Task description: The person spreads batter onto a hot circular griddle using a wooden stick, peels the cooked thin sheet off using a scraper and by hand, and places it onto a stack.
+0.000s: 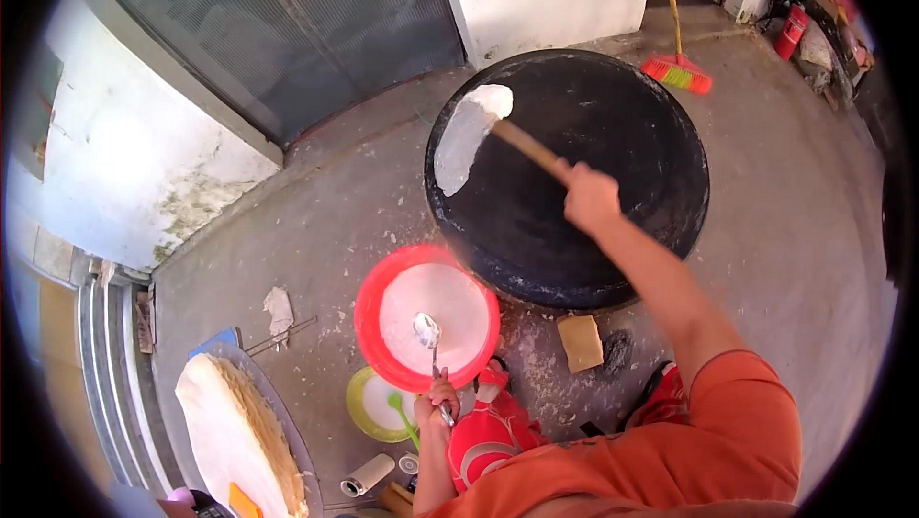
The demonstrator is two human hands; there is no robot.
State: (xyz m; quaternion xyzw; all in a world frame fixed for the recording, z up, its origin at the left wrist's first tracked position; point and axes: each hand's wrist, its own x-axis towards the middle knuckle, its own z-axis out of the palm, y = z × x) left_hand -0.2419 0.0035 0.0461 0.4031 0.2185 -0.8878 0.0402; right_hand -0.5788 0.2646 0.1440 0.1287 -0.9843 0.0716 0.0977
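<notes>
A large round black griddle (613, 116) stands on the floor in front of me. Near its left edge lies a curved band of white batter (459, 146). My right hand (590, 196) is closed round the wooden handle of a spreader (528, 148), whose far end meets the thick upper part of the batter. Below and left of the griddle, a red basin (368, 326) holds pale batter (450, 303). My left hand (438, 403) grips the handle of a metal ladle (427, 330); its bowl is over the batter in the basin, and I cannot tell whether it touches.
A yellow-green bowl (358, 413) with white contents and a green spoon (397, 405) sits beside the basin. At lower left is a stack of pale flat rounds (225, 422). A tan block (580, 343) lies below the griddle. A broom (678, 73) stands beyond it.
</notes>
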